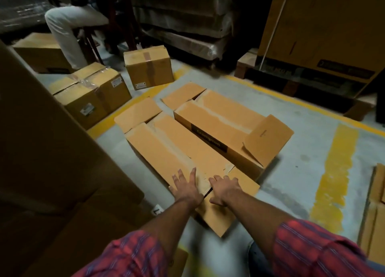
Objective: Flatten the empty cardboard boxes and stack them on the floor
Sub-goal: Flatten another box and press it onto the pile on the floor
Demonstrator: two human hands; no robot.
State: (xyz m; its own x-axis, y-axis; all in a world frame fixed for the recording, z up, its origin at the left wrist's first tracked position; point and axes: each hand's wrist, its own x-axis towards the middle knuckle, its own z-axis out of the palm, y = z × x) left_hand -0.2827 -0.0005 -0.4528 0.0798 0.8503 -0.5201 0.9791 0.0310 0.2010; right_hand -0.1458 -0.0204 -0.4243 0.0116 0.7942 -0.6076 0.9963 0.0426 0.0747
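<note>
Both palms flat, gripping nothing: my left hand and right hand press the near end of the long box on the floor. Uneven pressure could, I think, skew it into the neighbouring box instead of collapsing it

This is a warehouse or stockroom. The grey concrete floor carries painted yellow lines, and taped cartons with stuck-on labels stand about on it in dim light. Behind them, tall stacks wrapped in clear film and a big printed carton sit on a wooden pallet. Long open boxes lie on the floor between the lines, and flat cardboard lies at the right edge.
</note>
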